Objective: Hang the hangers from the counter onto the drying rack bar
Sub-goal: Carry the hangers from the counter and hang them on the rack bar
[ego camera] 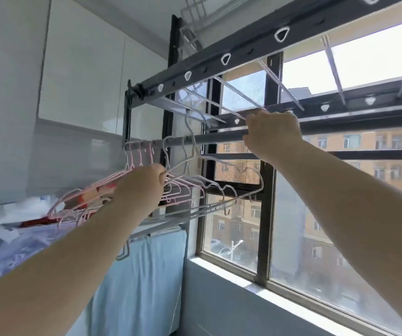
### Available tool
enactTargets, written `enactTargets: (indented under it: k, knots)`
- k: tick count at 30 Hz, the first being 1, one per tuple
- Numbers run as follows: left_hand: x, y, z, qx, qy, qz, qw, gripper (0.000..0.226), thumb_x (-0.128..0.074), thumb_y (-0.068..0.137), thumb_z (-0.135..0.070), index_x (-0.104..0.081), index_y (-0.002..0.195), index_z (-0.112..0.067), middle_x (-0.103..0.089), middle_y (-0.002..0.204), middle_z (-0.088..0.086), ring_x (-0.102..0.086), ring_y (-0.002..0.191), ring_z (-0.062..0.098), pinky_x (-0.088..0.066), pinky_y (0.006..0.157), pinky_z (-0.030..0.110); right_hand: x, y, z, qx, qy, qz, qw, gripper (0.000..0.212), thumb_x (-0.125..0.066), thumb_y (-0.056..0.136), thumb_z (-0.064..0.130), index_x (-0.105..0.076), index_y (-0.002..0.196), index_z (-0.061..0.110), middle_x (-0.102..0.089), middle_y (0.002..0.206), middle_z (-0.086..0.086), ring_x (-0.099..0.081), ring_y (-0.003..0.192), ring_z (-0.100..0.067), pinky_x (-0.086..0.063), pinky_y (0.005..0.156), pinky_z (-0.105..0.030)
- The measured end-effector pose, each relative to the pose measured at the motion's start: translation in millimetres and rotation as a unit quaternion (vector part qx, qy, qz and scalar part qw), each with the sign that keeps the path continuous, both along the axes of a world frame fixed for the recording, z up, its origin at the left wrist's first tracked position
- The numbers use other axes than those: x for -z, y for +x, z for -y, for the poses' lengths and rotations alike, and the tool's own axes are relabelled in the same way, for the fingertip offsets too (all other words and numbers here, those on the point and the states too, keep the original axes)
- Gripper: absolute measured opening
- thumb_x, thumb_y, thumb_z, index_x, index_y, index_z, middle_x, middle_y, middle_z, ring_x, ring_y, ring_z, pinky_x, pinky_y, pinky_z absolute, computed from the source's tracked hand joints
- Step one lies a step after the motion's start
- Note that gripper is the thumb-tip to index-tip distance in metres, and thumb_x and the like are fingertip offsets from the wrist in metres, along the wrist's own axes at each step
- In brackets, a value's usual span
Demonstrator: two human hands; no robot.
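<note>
Several pink hangers (185, 187) and grey wire hangers (234, 190) hang by their hooks from the grey drying rack bar (217, 138) in front of the window. My left hand (144, 183) is raised among them and grips the neck of a grey hanger just under the bar. My right hand (271, 134) is curled round the bar itself, to the right of the hanging hooks. Part of the pink hangers is hidden behind my left hand.
A dark rack frame (248, 52) with white loops runs overhead. Clear rods (280, 86) slant between the frame and the window. On the left, a counter (13, 229) holds plastic-wrapped items. A blue cloth (141, 275) hangs below. The window sill (268, 284) lies at lower right.
</note>
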State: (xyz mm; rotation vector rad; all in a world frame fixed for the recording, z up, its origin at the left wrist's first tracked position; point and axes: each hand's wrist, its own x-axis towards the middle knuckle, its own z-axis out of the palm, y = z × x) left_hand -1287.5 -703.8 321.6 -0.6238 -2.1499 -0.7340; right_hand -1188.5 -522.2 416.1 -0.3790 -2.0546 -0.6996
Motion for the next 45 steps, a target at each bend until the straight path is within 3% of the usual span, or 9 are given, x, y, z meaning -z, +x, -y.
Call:
enactTargets:
  k: [6,17,23,31,33,36,40,42,45]
  knots:
    - [1.1,-26.2,-18.7,0.031,-0.033,0.01,0.999,0.029,-0.033,0.097,-0.016,-0.06,0.099,-0.007,-0.047,0.058,0.0,-0.041,0.049,0.015,-0.031,0.046,0.027,8.1,-9.7,-10.2,0.062,0.059,-0.026,0.996,0.021,-0.045,0.092,0.019,-0.051,0.11,0.012,-0.065,0.098,-0.005,-0.061,0.092,-0.025,-0.029,0.067,-0.032]
    - [18.9,-32.4,-32.3,0.067,-0.037,-0.028,0.997,0.024,-0.037,0.094,-0.016,-0.059,0.089,-0.009,-0.046,0.06,0.001,-0.051,0.069,0.029,-0.033,0.061,0.031,12.5,-10.5,-13.1,0.056,0.034,-0.027,0.997,0.023,-0.041,0.093,0.018,-0.051,0.114,0.011,-0.062,0.11,-0.007,-0.057,0.104,-0.027,-0.039,0.086,-0.036]
    - [21.2,-29.3,-33.8,0.064,-0.02,-0.008,0.998,0.025,-0.04,0.092,-0.018,-0.059,0.107,-0.012,-0.066,0.089,0.012,-0.06,0.087,0.032,-0.043,0.071,0.034,17.0,-7.2,-12.1,0.067,0.033,-0.011,0.997,0.031,-0.041,0.092,0.021,-0.045,0.121,0.011,-0.053,0.119,-0.009,-0.05,0.111,-0.028,-0.035,0.092,-0.039]
    - [25.0,-16.8,-31.5,0.11,0.015,-0.017,0.994,0.034,-0.05,0.09,-0.022,-0.051,0.122,-0.011,-0.06,0.113,0.01,-0.053,0.106,0.027,-0.04,0.087,0.034,30.2,-2.7,-12.7,0.01,0.022,-0.021,0.999,0.046,-0.041,0.09,0.014,-0.034,0.135,0.012,-0.032,0.142,-0.011,-0.034,0.125,-0.028,-0.02,0.103,-0.039]
    - [26.6,-11.8,-34.0,0.137,0.044,-0.075,0.987,0.032,-0.053,0.088,-0.017,-0.055,0.118,-0.007,-0.059,0.113,0.01,-0.052,0.109,0.026,-0.038,0.092,0.034,37.3,1.6,-11.3,-0.034,0.039,-0.035,0.998,0.043,-0.044,0.086,0.008,-0.042,0.129,0.006,-0.038,0.137,-0.015,-0.038,0.123,-0.032,-0.021,0.104,-0.04]
    - [31.3,1.3,-44.2,0.186,0.066,-0.143,0.97,0.022,-0.059,0.082,-0.006,-0.062,0.103,-0.001,-0.064,0.102,0.013,-0.057,0.098,0.031,-0.04,0.088,0.035,51.8,13.8,-15.4,-0.09,0.108,-0.074,0.987,0.032,-0.063,0.068,-0.004,-0.063,0.1,-0.004,-0.061,0.109,-0.024,-0.058,0.103,-0.039,-0.04,0.098,-0.047]
    - [45.4,20.2,-75.8,0.238,0.059,-0.132,0.96,0.017,-0.061,0.08,-0.004,-0.065,0.097,-0.003,-0.068,0.097,0.012,-0.06,0.095,0.03,-0.041,0.083,0.031,74.2,35.9,-29.1,-0.084,0.105,-0.025,0.991,0.034,-0.078,0.054,-0.002,-0.069,0.087,0.0,-0.068,0.095,-0.018,-0.066,0.09,-0.034,-0.05,0.084,-0.046]
    - [53.7,32.8,-96.0,0.267,0.062,-0.101,0.956,0.017,-0.059,0.082,-0.007,-0.067,0.097,-0.008,-0.069,0.097,0.007,-0.061,0.094,0.025,-0.037,0.079,0.026,82.3,53.3,-42.5,-0.081,0.063,0.013,0.995,0.032,-0.074,0.061,-0.003,-0.067,0.093,0.0,-0.068,0.099,-0.018,-0.065,0.093,-0.033,-0.051,0.084,-0.043]
    - [68.3,56.8,-130.5,0.32,0.038,-0.034,0.946,0.016,-0.052,0.088,-0.016,-0.065,0.097,-0.015,-0.069,0.094,-0.001,-0.06,0.084,0.016,-0.041,0.075,0.023,94.1,89.3,-72.5,-0.015,-0.008,0.086,0.996,0.031,-0.049,0.088,0.007,-0.055,0.118,0.007,-0.059,0.12,-0.009,-0.053,0.112,-0.024,-0.038,0.102,-0.034]
